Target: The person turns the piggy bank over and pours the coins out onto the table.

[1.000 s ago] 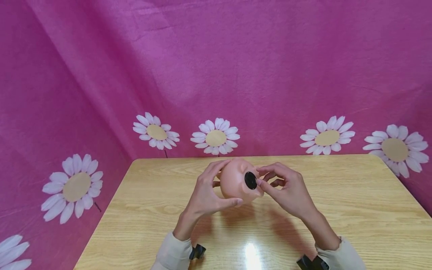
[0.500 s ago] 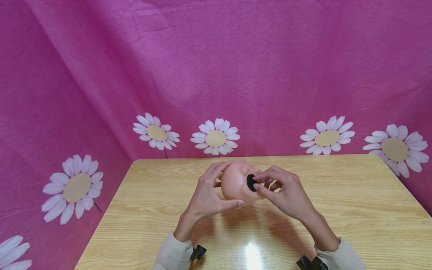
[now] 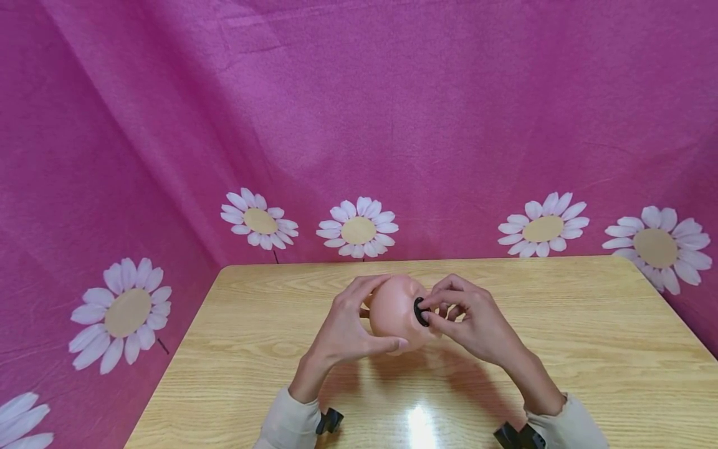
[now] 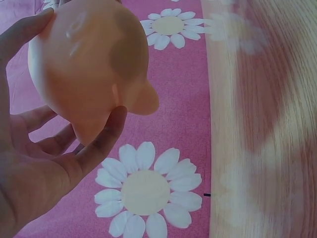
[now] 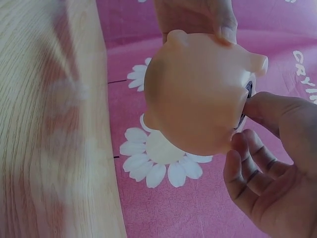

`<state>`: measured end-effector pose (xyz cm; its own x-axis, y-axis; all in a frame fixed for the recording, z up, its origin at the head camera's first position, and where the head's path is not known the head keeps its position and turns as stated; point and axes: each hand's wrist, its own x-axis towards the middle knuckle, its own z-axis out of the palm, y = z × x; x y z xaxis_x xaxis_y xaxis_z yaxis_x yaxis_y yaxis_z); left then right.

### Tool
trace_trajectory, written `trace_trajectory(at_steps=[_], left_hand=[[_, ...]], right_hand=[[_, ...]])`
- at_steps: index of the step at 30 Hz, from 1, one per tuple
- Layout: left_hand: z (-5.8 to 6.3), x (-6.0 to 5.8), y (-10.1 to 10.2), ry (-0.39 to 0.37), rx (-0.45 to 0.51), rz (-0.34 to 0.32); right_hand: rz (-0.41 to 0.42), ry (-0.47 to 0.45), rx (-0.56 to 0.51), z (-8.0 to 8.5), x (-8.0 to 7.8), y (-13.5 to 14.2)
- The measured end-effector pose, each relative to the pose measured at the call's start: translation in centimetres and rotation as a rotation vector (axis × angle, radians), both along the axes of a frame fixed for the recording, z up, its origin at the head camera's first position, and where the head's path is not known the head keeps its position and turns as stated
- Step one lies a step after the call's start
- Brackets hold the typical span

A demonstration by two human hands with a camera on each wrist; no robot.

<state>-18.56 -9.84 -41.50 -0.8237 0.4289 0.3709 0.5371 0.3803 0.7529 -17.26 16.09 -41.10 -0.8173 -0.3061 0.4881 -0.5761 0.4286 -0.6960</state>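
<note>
A rounded pink piggy bank point(image 3: 391, 315) is held up above the table, its stubby feet and a raised curl showing in the left wrist view. My left hand point(image 3: 344, 324) grips it from the left, thumb on the near side and fingers round the far side. On the end facing right sits a round black plug point(image 3: 419, 312), seen nearly edge-on and partly covered by fingers. Thumb and index finger of my right hand point(image 3: 477, 321) pinch at this plug; the other fingers curl beside it. In the right wrist view only a sliver of the plug shows behind the thumb.
A light wood-grain table point(image 3: 252, 349) lies beneath both hands. Behind and to the left hangs a magenta cloth point(image 3: 359, 112) printed with white daisies. Small black devices point(image 3: 330, 421) are strapped at both wrists, by the beige sleeves point(image 3: 288, 418).
The piggy bank has come slightly toward me and turned so the plug faces further right. My right thumb and index finger have moved from the plug's edge onto its face.
</note>
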Motion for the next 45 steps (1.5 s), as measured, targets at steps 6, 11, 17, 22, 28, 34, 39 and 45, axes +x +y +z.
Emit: trace_trajectory(at_steps=[6,11,17,22,28,34,39,45], left_hand=[[0.05,0.0,0.0,-0.005,0.002,0.0],[-0.01,-0.04,-0.01,0.015,0.004,0.003],[-0.09,0.01,0.02,0.019,0.007,0.014],[0.01,0.15,0.09,0.034,-0.002,0.023],[0.14,0.23,0.15,0.057,-0.02,0.027],[0.12,0.17,0.1,0.06,-0.014,0.024],[0.11,0.11,0.02,0.059,-0.004,0.03],[0.08,0.07,-0.18,0.049,0.016,0.03]], right_hand=[[-0.002,0.006,0.0,-0.12,-0.13,0.08],[-0.017,0.009,-0.01,-0.2,-0.18,0.08],[-0.031,-0.01,-0.027,-0.42,-0.28,-0.08],[-0.033,-0.016,-0.04,-0.57,-0.31,-0.24],[-0.033,-0.012,-0.046,-0.57,-0.26,-0.3],[-0.033,-0.002,-0.05,-0.41,-0.15,-0.43],[-0.038,0.013,-0.071,-0.17,-0.02,-0.49],[-0.037,0.016,-0.092,0.16,0.23,-0.29]])
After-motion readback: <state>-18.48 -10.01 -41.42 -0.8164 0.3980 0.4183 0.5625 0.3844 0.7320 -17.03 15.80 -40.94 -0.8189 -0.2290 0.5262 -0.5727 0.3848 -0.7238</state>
